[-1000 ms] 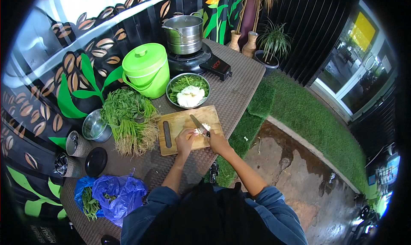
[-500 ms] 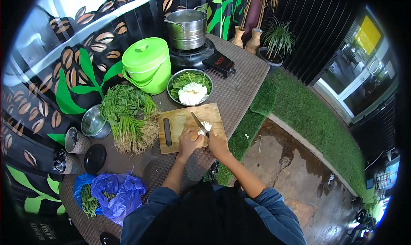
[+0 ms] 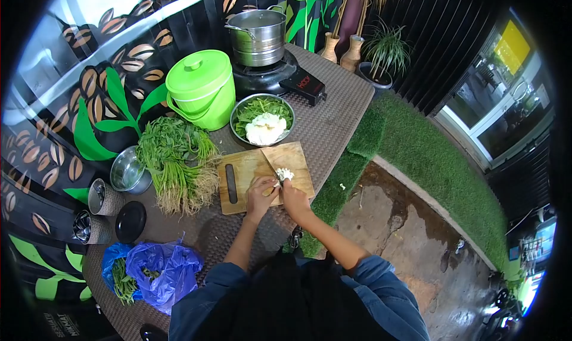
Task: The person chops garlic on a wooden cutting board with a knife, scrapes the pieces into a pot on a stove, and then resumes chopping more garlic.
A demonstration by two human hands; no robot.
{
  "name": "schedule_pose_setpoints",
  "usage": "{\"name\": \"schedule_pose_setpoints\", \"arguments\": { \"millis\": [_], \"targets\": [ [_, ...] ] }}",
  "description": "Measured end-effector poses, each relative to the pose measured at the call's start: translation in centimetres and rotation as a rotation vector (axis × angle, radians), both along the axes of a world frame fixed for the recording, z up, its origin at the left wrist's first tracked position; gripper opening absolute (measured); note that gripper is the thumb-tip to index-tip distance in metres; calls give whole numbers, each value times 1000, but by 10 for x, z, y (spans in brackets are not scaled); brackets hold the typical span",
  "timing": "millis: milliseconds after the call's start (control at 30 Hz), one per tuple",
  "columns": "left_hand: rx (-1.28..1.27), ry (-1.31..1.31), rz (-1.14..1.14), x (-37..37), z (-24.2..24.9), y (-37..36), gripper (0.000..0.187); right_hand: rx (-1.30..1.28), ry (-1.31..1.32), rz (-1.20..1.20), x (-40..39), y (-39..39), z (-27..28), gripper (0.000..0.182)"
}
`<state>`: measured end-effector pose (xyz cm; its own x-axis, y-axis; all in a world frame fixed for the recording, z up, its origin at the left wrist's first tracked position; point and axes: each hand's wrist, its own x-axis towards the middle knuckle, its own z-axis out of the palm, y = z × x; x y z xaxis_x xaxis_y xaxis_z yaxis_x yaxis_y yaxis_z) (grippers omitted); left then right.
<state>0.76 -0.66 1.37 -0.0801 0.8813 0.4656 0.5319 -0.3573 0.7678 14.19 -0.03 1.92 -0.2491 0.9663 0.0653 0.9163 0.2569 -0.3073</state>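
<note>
My right hand is wrapped round the handle of a knife, whose blade points away and to the left over a wooden cutting board. The fingers of my left hand are bent together beside the blade, pinching a small white piece that could be garlic; most of it is hidden. Just right of the blade lies a small heap of chopped white bits. Beyond the board is a metal bowl with cut greens and a white mass.
A bundle of rooted greens lies left of the board. Behind stand a lidded green bucket and a pot on a stove. A metal bowl, two cups, a black lid and blue plastic bags are at left.
My right hand and the knife have moved slightly left, toward my left fingers. More of the chopped white heap shows beside the blade. The view has shifted a little.
</note>
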Motion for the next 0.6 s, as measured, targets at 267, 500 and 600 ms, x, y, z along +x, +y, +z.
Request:
{"name": "schedule_pose_setpoints", "arguments": {
  "millis": [267,500,600],
  "targets": [
    [5,6,17,-3,2,1,21,-58,77,88,25,-4,17,14],
    [117,66,40,0,4,0,19,-85,76,3,12,-2,11,19],
    [94,57,98,1,2,1,17,-107,122,8,15,-2,23,21]
  ]
}}
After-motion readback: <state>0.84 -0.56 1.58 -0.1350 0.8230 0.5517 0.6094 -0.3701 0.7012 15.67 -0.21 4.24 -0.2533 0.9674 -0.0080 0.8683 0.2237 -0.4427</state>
